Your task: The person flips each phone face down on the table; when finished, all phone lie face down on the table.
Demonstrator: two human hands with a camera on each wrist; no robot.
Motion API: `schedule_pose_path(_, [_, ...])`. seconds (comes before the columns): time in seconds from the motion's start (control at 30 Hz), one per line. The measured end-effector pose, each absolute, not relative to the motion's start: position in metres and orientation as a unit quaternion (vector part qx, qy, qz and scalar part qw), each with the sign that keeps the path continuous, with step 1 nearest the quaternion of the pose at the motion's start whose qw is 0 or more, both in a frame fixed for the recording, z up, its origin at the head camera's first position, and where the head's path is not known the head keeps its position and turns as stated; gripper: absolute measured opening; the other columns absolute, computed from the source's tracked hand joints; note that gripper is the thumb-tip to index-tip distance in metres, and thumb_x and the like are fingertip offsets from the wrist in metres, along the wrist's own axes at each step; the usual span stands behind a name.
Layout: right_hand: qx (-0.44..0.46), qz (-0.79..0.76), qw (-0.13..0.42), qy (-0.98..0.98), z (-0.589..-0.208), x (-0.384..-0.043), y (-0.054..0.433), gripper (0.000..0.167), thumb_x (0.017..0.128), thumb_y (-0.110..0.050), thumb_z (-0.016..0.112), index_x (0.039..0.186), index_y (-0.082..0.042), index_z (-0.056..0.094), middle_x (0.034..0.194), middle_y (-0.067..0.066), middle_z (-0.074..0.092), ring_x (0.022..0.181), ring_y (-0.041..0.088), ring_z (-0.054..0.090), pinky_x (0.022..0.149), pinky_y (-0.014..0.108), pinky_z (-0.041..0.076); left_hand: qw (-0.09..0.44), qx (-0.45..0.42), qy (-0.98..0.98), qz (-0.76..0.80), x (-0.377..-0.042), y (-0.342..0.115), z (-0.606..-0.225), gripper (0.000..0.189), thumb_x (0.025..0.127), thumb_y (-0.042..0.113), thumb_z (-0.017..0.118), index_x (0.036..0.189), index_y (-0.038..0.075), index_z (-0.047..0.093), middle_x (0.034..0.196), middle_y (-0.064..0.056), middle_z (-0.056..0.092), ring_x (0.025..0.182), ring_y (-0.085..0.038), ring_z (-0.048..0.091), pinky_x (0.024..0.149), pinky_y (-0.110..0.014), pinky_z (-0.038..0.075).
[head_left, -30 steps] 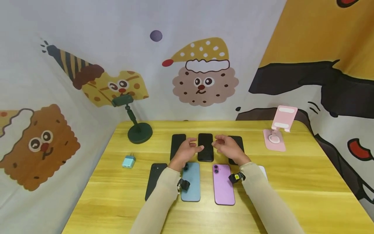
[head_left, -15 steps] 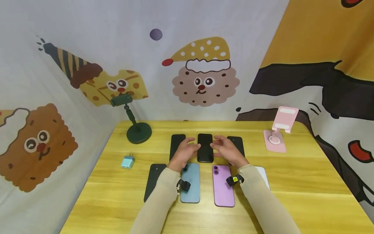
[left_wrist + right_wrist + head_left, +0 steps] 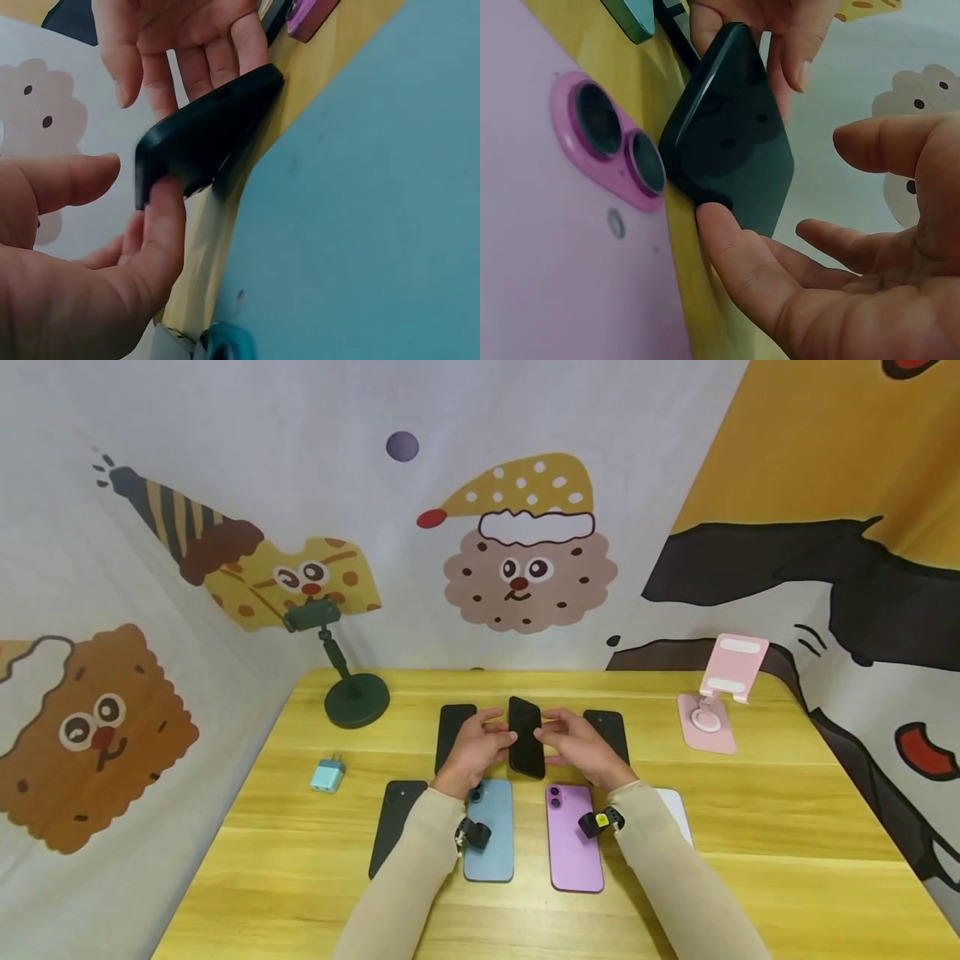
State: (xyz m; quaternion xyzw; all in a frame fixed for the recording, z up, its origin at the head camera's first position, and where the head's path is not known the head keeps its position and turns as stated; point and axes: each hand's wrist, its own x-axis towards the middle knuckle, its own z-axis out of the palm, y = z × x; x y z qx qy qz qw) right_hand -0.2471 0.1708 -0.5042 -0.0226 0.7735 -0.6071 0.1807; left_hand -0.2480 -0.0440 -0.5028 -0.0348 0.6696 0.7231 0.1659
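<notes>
A black smartphone stands tilted between the two hands at the middle of the back row. My left hand holds its left edge, thumb against the phone; in the left wrist view the index finger stays off it. My right hand holds the opposite edge, its thumb on a corner of the phone in the right wrist view, the index finger apart. Black phones lie beside each hand, one at the left and one at the right. A blue phone and a pink phone lie below the wrists.
A dark phone and a white phone, partly under the right sleeve, lie at the front row's ends. A green phone stand and a teal charger plug are at left, a pink stand at back right. A printed curtain hangs behind.
The middle black phone lay flat and now is tilted between the hands. Both hands have come in from its sides to its edges.
</notes>
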Motion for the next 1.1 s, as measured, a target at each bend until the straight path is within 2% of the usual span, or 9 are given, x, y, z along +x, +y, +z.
schedule_pose_path(0.17, [-0.019,-0.609,0.181,0.772,-0.504,-0.246,0.166,0.063,0.106,-0.026,0.065,0.159,-0.003,0.039,0.15,0.024,0.052,0.137,0.041,0.057,0.099,0.048,0.061,0.153,-0.027,0.665,0.731,-0.249,-0.04,-0.506,0.05,0.101,0.003,0.068,0.151,0.004,0.057,0.127,-0.013,0.06,0.101,-0.018,0.064,0.083,-0.029,0.06])
schedule_pose_path(0.3, [-0.021,-0.609,0.176,0.774,-0.502,-0.245,0.164,0.064,0.105,-0.027,0.067,0.159,-0.003,0.041,0.151,0.024,0.053,0.136,0.04,0.059,0.097,0.048,0.062,0.153,-0.016,0.653,0.741,-0.249,-0.035,-0.507,0.046,0.103,0.006,0.066,0.149,0.01,0.061,0.132,-0.015,0.062,0.1,-0.019,0.066,0.079,-0.026,0.058])
schedule_pose_path(0.47, [-0.022,-0.621,0.168,0.765,-0.499,-0.245,0.161,0.064,0.106,-0.032,0.066,0.16,-0.005,0.043,0.148,0.023,0.058,0.131,0.039,0.064,0.092,0.048,0.063,0.187,0.003,0.63,0.754,-0.253,-0.028,-0.508,0.046,0.106,0.009,0.063,0.151,0.019,0.06,0.145,-0.016,0.06,0.11,-0.018,0.069,0.085,-0.028,0.059])
schedule_pose_path(0.6, [-0.021,-0.639,0.151,0.754,-0.502,-0.245,0.163,0.062,0.108,-0.033,0.062,0.16,-0.004,0.043,0.146,0.023,0.059,0.133,0.042,0.062,0.089,0.047,0.064,0.231,0.021,0.618,0.751,-0.252,-0.022,-0.509,0.048,0.109,0.01,0.057,0.154,0.028,0.057,0.142,-0.015,0.062,0.121,-0.025,0.069,0.099,-0.042,0.06])
schedule_pose_path(0.7, [-0.015,-0.644,0.13,0.754,-0.504,-0.245,0.165,0.055,0.109,-0.031,0.061,0.155,-0.004,0.05,0.143,0.023,0.062,0.132,0.042,0.063,0.086,0.045,0.065,0.239,0.027,0.63,0.738,-0.251,-0.019,-0.511,0.047,0.11,0.012,0.055,0.153,0.029,0.058,0.14,-0.013,0.064,0.13,-0.03,0.066,0.104,-0.052,0.057])
schedule_pose_path(0.8, [-0.006,-0.646,0.115,0.755,-0.504,-0.246,0.167,0.047,0.109,-0.026,0.06,0.15,-0.002,0.056,0.138,0.023,0.066,0.126,0.04,0.067,0.083,0.045,0.066,0.234,0.026,0.649,0.724,-0.25,-0.016,-0.51,0.043,0.11,0.015,0.055,0.151,0.027,0.061,0.146,-0.01,0.063,0.133,-0.029,0.063,0.105,-0.052,0.057])
schedule_pose_path(0.9, [-0.007,-0.644,0.109,0.757,-0.503,-0.247,0.169,0.046,0.109,-0.022,0.06,0.149,0.001,0.055,0.134,0.025,0.066,0.121,0.039,0.07,0.081,0.045,0.066,0.228,0.024,0.665,0.711,-0.25,-0.016,-0.509,0.04,0.11,0.019,0.057,0.149,0.024,0.063,0.15,-0.006,0.062,0.135,-0.027,0.062,0.104,-0.051,0.057])
schedule_pose_path(1.1, [0.003,-0.652,0.105,0.751,-0.5,-0.251,0.169,0.047,0.108,-0.017,0.06,0.149,0.004,0.052,0.133,0.029,0.063,0.112,0.039,0.073,0.079,0.045,0.066,0.203,-0.001,0.688,0.697,-0.252,-0.02,-0.508,0.037,0.108,0.026,0.062,0.144,0.021,0.067,0.146,-0.004,0.066,0.128,-0.021,0.065,0.098,-0.043,0.06])
